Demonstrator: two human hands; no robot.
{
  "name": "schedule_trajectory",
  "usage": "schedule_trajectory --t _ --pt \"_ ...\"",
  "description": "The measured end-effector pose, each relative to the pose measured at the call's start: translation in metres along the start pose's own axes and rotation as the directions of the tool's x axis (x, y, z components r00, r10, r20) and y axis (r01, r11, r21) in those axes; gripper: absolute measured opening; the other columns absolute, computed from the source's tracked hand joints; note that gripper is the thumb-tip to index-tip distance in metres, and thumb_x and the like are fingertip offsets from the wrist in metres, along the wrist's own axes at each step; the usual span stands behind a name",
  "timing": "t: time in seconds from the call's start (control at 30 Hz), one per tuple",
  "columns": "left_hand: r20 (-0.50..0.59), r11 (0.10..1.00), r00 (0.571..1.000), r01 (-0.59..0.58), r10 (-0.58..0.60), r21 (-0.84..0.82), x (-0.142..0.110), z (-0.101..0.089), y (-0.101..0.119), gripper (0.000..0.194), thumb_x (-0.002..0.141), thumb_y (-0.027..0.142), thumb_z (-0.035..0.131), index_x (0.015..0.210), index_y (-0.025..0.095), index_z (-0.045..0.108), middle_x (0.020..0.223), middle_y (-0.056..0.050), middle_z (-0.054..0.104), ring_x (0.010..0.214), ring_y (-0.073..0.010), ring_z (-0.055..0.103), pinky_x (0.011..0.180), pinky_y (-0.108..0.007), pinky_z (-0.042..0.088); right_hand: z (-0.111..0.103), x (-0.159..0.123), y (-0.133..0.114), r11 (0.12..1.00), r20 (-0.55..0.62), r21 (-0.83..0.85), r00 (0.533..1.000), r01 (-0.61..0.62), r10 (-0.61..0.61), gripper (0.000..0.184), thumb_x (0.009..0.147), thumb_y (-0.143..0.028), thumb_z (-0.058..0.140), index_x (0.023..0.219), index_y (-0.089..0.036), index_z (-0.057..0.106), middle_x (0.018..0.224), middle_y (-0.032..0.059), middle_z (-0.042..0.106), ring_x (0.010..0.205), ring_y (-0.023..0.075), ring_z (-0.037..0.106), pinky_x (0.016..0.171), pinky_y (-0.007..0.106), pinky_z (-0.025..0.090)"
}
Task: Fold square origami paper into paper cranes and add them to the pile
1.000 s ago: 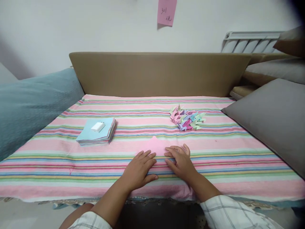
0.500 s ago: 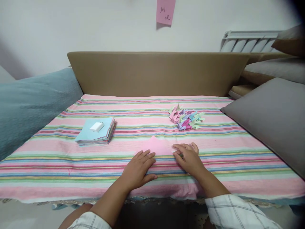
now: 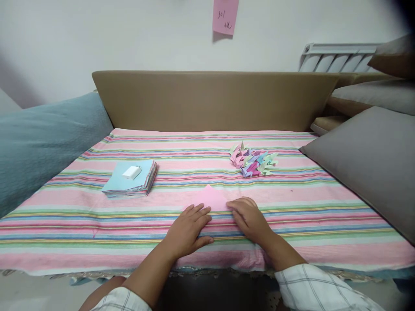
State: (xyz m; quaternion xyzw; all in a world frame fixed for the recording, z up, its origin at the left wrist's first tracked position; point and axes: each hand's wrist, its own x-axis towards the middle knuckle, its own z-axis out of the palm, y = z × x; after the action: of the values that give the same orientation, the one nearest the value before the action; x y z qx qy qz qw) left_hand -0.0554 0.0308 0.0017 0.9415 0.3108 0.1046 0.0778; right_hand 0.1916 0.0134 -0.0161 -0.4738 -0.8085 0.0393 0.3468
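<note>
A pink sheet of paper (image 3: 210, 198), folded to a triangle with its point facing away from me, lies flat on the striped cloth. My left hand (image 3: 189, 229) rests flat over the paper's left corner, fingers stretched and thumb out to the side. On the right corner, my right hand (image 3: 251, 219) has its fingers drawn together with the thumb close under the forefinger, and it covers that corner. Beyond it sits a cluster of small folded paper cranes (image 3: 253, 160) in several colours.
At left stands a stack of square coloured paper (image 3: 118, 177) with a white charger plug (image 3: 132, 172) on top. The striped cloth (image 3: 181, 151) covers the seat before a brown backrest (image 3: 207, 101). A blue cushion (image 3: 48, 142) and a grey cushion (image 3: 372, 155) flank it.
My right hand has moved left onto the paper's right corner, and its spread fingers have come together. My left hand has stayed in place.
</note>
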Motion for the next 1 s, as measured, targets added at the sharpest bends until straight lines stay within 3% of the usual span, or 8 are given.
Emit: schedule_trajectory --t 0.1,0.2,0.57,1.0 --pt "0.007 1.0 1.0 0.006 -0.006 0.006 0.0 0.0 0.0 0.051 0.079 0.054 0.052 0.12 0.022 0.05 0.139 -0.007 0.042 0.131 -0.0275 0.033 0.108 -0.049 0.025 0.006 0.002 -0.008 0.997 0.1 0.05 0.993 0.059 -0.064 0.031 0.085 -0.018 0.042 0.113 -0.021 0.055 0.103 0.007 0.064 0.096 0.0201 0.055 0.091 0.041 0.037" --pt "-0.004 1.0 1.0 0.003 -0.003 0.002 0.0 -0.001 0.001 0.051 0.079 0.053 0.052 0.12 0.022 0.051 0.139 -0.008 0.043 0.13 -0.0275 0.033 0.108 -0.048 0.025 0.011 0.002 -0.009 0.997 0.138 0.067 0.99 0.034 -0.043 0.03 0.085 -0.021 0.045 0.112 -0.02 0.056 0.101 0.0073 0.064 0.094 0.0205 0.055 0.089 0.041 0.038" --pt "-0.016 1.0 1.0 0.014 -0.014 -0.007 -0.008 0.002 -0.001 0.051 0.08 0.049 0.054 0.125 0.025 0.048 0.138 -0.008 0.043 0.13 -0.0282 0.034 0.106 -0.05 0.026 0.013 0.002 -0.006 0.997 0.147 0.078 0.989 -0.013 0.001 0.028 0.085 -0.028 0.048 0.111 -0.021 0.057 0.099 0.007 0.065 0.095 0.0206 0.056 0.086 0.039 0.04" --pt "-0.037 0.987 0.998 0.041 -0.047 -0.152 -0.018 -0.011 -0.017 0.042 0.08 0.042 0.057 0.119 0.025 0.054 0.132 -0.007 0.051 0.126 -0.0252 0.041 0.104 -0.045 0.034 0.014 0.002 -0.004 0.997 0.139 0.075 0.99 -0.016 0.006 0.028 0.085 -0.028 0.048 0.111 -0.021 0.057 0.099 0.0065 0.066 0.095 0.0203 0.056 0.086 0.039 0.041"
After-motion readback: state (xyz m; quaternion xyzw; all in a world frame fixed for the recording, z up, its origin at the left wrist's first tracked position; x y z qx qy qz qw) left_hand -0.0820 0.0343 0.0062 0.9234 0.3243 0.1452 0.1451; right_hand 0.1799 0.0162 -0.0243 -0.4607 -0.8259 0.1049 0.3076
